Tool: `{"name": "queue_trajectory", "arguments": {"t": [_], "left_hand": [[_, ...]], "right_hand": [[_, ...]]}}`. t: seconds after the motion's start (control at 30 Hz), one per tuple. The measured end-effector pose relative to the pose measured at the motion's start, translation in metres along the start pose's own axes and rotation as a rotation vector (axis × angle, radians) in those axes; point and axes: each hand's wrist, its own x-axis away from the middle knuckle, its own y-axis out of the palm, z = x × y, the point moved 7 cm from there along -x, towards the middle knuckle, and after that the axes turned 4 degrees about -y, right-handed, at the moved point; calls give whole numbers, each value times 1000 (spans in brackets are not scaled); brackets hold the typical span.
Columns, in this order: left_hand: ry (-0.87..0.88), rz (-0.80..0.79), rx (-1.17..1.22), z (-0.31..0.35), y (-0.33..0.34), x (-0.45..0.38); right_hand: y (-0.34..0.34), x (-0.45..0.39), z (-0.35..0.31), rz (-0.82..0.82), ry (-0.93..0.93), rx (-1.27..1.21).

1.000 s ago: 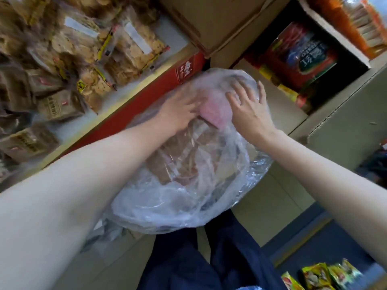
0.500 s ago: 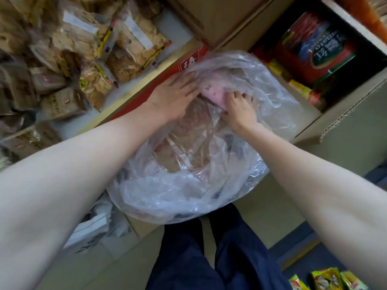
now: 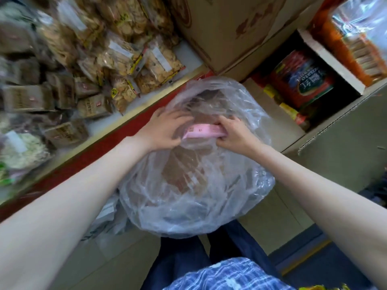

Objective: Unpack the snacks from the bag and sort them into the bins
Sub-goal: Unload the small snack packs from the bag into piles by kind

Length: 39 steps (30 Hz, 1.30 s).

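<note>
The display counter (image 3: pixel 134 114) along the left is heaped with packaged snacks (image 3: pixel 125 59), which reach its red front edge. Against that edge sits the big clear plastic bag (image 3: pixel 188 195), full of brown packets. At the bag's top, the left hand (image 3: pixel 165 130) and right hand (image 3: pixel 234 135) each grasp an end of a pink packet (image 3: pixel 204 130), seemingly through the film, though blur makes that uncertain.

bag (image 3: pixel 194 185) hemmed by bin (image 3: pixel 117 130) left, cardboard boxes (image 3: pixel 339 147) right, open floor below
</note>
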Motion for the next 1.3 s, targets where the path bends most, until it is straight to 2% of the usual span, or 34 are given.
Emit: {"name": "queue_trajectory", "arguments": {"t": [0.13, 0.2, 0.27, 0.33, 0.4, 0.43, 0.53, 0.6, 0.73, 0.83, 0.97, 1.07, 1.13, 1.23, 1.3], "left_hand": [[-72, 164, 86, -11, -26, 28], [-59, 379, 27, -9, -50, 43], [-142, 602, 6, -16, -72, 62], [-211, 654, 45, -23, -83, 75], [-213, 549, 78, -21, -77, 78], [-211, 438, 52, -16, -66, 75], [-272, 101, -84, -8, -20, 62], [-332, -32, -153, -15, 6, 59], [-359, -144, -203, -31, 34, 74], [-357, -143, -187, -37, 46, 92], [-362, -230, -183, -48, 70, 108], [-381, -295, -135, -54, 79, 107], [-398, -293, -81, -57, 77, 103], [-438, -234, 29, -60, 59, 97], [-474, -197, 153, -64, 45, 95]], "right_hand": [[-43, -19, -40, 97, -168, -77], [-59, -20, -57, 174, -266, -63], [-68, -16, -63, 258, -311, -73], [-72, -10, -62, 372, -289, -86], [-72, -8, -63, 409, -263, -96], [-67, -10, -66, 354, -261, -70], [-25, -20, -63, -23, -207, 55], [4, -25, -56, -227, -130, 119], [55, -35, -39, -374, -47, 248], [82, -36, -23, -343, 54, 375], [96, -38, -28, -271, 34, 488], [79, -34, -34, -111, 23, 511], [62, -31, -39, -42, 19, 370], [35, -32, -59, -70, -109, -5], [1, -36, -73, 94, -189, -76]]}}
